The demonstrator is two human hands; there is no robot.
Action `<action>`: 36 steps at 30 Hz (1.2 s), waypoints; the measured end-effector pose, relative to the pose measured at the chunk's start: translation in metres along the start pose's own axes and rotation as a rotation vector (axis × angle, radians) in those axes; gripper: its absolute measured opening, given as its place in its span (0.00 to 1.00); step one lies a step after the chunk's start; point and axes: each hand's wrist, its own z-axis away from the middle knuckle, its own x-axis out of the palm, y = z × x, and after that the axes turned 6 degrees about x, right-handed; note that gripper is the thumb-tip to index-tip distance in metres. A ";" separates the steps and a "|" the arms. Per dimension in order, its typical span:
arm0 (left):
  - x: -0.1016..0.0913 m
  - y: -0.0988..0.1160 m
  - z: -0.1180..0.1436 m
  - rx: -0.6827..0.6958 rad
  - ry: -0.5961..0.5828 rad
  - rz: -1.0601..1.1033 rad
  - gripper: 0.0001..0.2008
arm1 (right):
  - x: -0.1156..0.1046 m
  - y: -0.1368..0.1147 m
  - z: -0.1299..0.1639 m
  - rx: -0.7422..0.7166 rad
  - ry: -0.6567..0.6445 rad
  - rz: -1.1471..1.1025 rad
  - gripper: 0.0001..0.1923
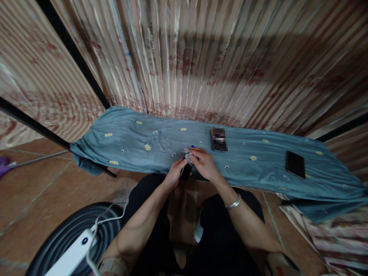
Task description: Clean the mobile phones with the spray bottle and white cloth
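My left hand is closed around a dark, flat, phone-like object, held upright at the near edge of the cloth-covered surface. Pinched in the fingers of my right hand is a crumpled whitish cloth, which lies against the top of the dark object. My fingers cover part of both. A small blue thing shows just beyond my right fingertips, too little of it to name. To the right of my hands lies a dark phone, its upper part blurred out.
A teal patterned cloth covers the narrow surface. Another black phone-like slab lies at its right. Dark poles rise at the left, before a striped curtain. On the floor, a white power strip rests over a round black ribbed object.
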 end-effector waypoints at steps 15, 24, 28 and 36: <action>0.011 0.010 -0.013 -0.006 0.109 0.302 0.12 | 0.030 0.014 0.002 0.462 0.090 -0.399 0.19; 0.005 0.027 -0.018 0.033 0.250 0.370 0.18 | 0.040 -0.006 0.024 0.408 -0.017 -0.319 0.19; -0.004 0.031 -0.020 0.040 0.252 0.406 0.18 | 0.033 -0.010 0.032 0.374 -0.109 -0.291 0.21; -0.002 0.027 -0.020 0.014 0.204 0.443 0.20 | -0.009 0.006 0.016 0.408 -0.195 -0.519 0.21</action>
